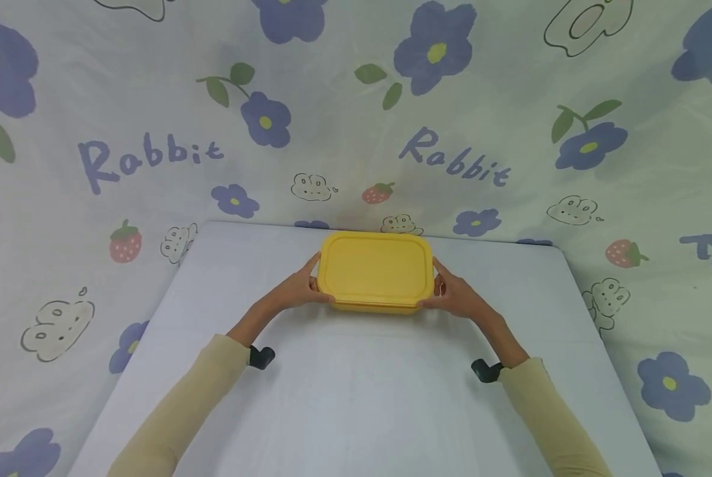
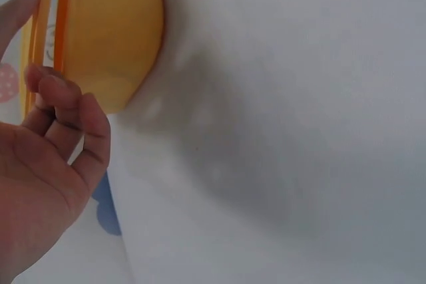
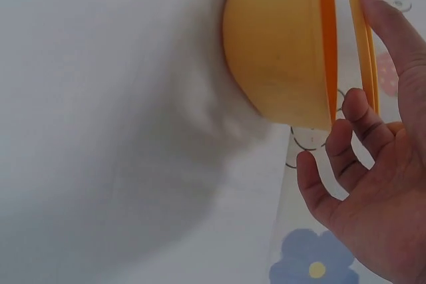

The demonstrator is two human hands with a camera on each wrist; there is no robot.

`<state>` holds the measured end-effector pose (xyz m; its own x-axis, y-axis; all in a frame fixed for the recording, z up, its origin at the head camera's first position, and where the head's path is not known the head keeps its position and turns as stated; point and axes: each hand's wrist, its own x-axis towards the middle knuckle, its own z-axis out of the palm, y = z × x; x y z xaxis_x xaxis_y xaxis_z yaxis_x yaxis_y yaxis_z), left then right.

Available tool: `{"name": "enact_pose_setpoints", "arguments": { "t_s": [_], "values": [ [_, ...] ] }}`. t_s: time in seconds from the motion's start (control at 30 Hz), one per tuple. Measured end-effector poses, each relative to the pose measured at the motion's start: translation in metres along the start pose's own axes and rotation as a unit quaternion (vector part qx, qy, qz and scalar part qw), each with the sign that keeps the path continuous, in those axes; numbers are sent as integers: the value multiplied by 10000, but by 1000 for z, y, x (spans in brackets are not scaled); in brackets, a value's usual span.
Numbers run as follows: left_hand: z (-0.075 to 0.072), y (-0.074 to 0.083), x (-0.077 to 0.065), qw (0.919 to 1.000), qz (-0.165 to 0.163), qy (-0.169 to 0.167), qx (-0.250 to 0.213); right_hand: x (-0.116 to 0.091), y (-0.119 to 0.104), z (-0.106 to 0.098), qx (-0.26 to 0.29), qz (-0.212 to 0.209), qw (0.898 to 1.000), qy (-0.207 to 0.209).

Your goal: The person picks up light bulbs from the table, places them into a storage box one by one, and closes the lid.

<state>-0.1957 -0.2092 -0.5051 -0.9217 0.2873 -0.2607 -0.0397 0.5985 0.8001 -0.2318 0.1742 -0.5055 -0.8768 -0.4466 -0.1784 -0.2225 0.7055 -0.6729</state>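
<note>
A yellow rectangular lid (image 1: 376, 268) with rounded corners is held flat by both hands over a matching yellow food container (image 3: 279, 38). In both wrist views a narrow gap shows between the lid and the container's rim. My left hand (image 1: 299, 289) grips the lid's left end, thumb on the near side and fingers at the edge. On the opposite end my right hand (image 1: 456, 296) pinches the lid the same way. From the head view the lid hides the container's inside; only a strip of its front wall shows.
The container stands on a white-covered table (image 1: 367, 397), close to its far edge. Behind and beside the table hangs a pale cloth (image 1: 332, 146) printed with blue flowers, strawberries and rabbits. A dark wrist mount (image 1: 261, 358) sits by the left sleeve, another (image 1: 487, 371) by the right.
</note>
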Motion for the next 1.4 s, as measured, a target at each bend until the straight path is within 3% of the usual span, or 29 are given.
{"name": "enact_pose_setpoints", "arguments": {
  "t_s": [0.8, 1.4],
  "values": [
    [9, -13, 13, 9990, -366, 127, 215, 6, 9, 7, 28, 126, 9998, -164],
    [10, -11, 15, 9974, -561, 122, 434, 12, 13, 6, -32, 294, 9992, -270]
  ]
}}
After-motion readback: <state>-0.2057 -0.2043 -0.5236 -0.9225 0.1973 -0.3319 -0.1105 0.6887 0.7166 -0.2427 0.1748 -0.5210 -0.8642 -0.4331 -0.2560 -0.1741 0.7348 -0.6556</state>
